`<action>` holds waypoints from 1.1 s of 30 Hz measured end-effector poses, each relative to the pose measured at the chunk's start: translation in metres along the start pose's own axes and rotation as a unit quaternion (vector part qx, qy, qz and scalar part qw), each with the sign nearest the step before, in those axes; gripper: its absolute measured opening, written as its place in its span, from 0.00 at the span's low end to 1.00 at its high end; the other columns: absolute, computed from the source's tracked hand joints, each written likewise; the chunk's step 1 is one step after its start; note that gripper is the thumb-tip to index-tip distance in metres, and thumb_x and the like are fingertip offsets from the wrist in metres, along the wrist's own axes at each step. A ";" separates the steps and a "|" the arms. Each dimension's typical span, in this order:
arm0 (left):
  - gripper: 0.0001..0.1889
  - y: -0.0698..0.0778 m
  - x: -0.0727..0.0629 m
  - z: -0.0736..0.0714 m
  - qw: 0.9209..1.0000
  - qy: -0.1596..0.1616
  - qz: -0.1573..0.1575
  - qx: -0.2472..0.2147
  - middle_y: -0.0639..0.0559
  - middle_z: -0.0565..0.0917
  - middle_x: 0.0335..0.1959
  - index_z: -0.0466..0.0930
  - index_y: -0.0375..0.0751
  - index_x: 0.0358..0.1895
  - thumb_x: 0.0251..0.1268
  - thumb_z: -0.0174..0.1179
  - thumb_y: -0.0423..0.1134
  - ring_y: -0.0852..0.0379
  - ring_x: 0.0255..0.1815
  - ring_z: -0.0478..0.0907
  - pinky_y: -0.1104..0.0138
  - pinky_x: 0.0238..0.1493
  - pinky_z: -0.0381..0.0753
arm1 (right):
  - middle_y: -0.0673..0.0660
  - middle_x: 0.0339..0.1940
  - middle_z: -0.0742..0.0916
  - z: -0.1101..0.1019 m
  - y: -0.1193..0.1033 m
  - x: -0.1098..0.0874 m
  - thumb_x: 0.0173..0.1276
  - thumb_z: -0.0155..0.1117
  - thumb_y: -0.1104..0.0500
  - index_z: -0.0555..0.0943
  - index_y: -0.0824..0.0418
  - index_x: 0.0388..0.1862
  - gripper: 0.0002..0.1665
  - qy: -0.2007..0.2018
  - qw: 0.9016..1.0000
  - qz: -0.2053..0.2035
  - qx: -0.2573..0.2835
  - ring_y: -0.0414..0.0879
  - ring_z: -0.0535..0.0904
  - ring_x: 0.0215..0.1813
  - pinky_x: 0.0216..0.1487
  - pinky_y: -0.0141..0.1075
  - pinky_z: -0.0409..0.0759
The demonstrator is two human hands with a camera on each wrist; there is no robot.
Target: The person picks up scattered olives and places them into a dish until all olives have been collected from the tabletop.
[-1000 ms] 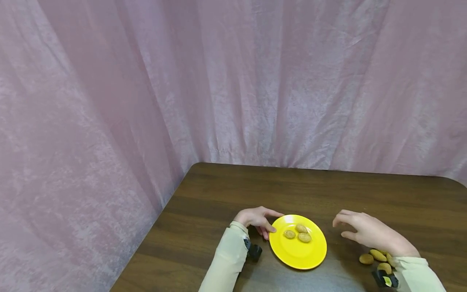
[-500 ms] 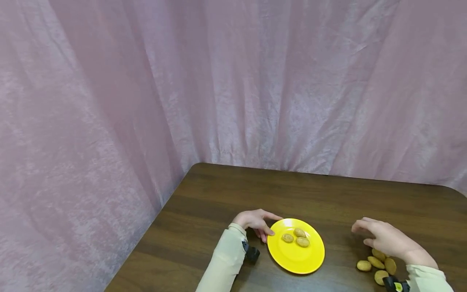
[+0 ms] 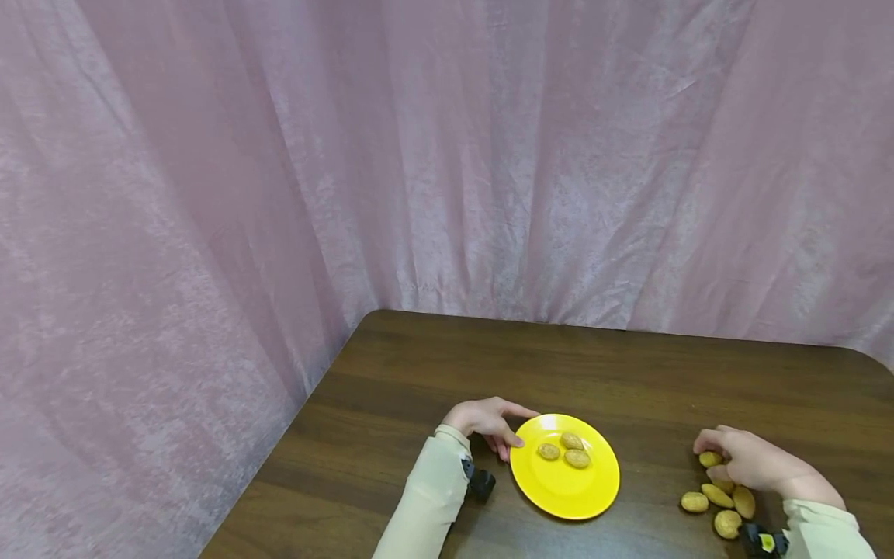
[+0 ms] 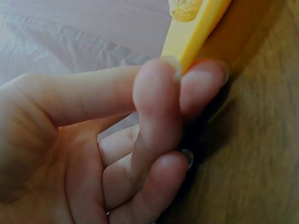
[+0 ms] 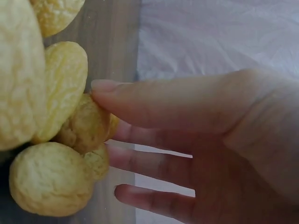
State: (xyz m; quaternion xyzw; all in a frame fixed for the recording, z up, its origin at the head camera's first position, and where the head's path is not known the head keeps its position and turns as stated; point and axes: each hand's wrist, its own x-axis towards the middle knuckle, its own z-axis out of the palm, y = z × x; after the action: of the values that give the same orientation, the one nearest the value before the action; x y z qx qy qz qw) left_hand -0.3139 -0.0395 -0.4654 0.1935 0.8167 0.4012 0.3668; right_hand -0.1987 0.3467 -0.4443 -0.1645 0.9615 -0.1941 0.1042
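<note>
In the head view my left hand [image 3: 489,423] pinches the left rim of a yellow plate [image 3: 562,495]. The left wrist view shows the plate's edge [image 4: 193,39] between the thumb and fingers. On the plate lie 3 small, wrinkled yellow potatoes [image 3: 576,458]. At the right, my right hand [image 3: 757,464] has its thumb and curled fingers around a potato [image 3: 710,459] at the far end of a loose group. In the right wrist view the thumb touches a brownish potato [image 5: 86,123], with the other fingers behind; their contact is partly hidden.
Several more potatoes [image 3: 728,524] lie on the dark wooden table [image 3: 559,357] below and beside the right hand. A pink curtain [image 3: 475,171] hangs behind the table and along its left side. Bare tabletop separates the plate from the potato group.
My right hand has moved right, away from the plate, to the potato group, and its fingers have come around a potato. The left hand stays at the plate's rim.
</note>
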 end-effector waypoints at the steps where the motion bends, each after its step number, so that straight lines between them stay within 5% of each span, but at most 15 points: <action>1: 0.27 0.000 0.000 0.000 1.000 0.000 0.000 0.000 0.48 0.82 0.16 0.77 0.59 0.63 0.59 0.66 0.34 0.59 0.14 0.78 0.69 0.25 0.81 | 0.51 0.36 0.77 0.001 0.000 0.001 0.57 0.67 0.65 0.79 0.60 0.39 0.10 0.000 1.000 0.002 0.001 0.36 0.70 0.35 0.33 0.31 0.70; 10: 0.27 -0.002 0.000 0.003 1.000 -0.001 -0.001 -0.006 0.48 0.82 0.16 0.77 0.58 0.63 0.59 0.66 0.34 0.59 0.14 0.79 0.70 0.24 0.80 | 0.49 0.31 0.72 0.008 0.002 0.000 0.54 0.64 0.71 0.74 0.57 0.31 0.11 0.013 0.999 -0.038 0.005 0.31 0.63 0.30 0.30 0.29 0.63; 15: 0.27 0.000 0.000 0.003 1.000 -0.005 -0.001 -0.006 0.48 0.82 0.16 0.76 0.58 0.63 0.59 0.66 0.34 0.59 0.14 0.79 0.70 0.24 0.80 | 0.48 0.32 0.74 0.003 -0.004 0.000 0.58 0.66 0.68 0.75 0.54 0.32 0.11 0.014 1.000 -0.014 -0.017 0.32 0.66 0.31 0.30 0.29 0.66; 24: 0.27 0.002 0.001 0.000 1.000 -0.004 -0.001 -0.007 0.48 0.82 0.16 0.76 0.56 0.64 0.59 0.66 0.34 0.58 0.14 0.79 0.70 0.24 0.80 | 0.47 0.37 0.83 -0.005 -0.024 0.006 0.62 0.67 0.60 0.79 0.53 0.39 0.08 0.105 0.993 0.009 -0.058 0.41 0.79 0.37 0.34 0.39 0.77; 33: 0.28 0.000 0.002 0.000 1.000 0.001 0.001 0.006 0.48 0.82 0.16 0.76 0.58 0.64 0.59 0.66 0.34 0.58 0.14 0.79 0.70 0.24 0.79 | 0.47 0.36 0.84 -0.004 -0.037 0.009 0.61 0.69 0.61 0.81 0.55 0.40 0.09 0.159 0.985 0.002 -0.066 0.40 0.78 0.35 0.32 0.38 0.77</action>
State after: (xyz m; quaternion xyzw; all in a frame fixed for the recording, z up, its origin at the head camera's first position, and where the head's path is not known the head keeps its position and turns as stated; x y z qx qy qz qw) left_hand -0.3154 -0.0381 -0.4664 0.1963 0.8194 0.3969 0.3640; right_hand -0.1981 0.3128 -0.4266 -0.1364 0.9768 -0.1538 -0.0602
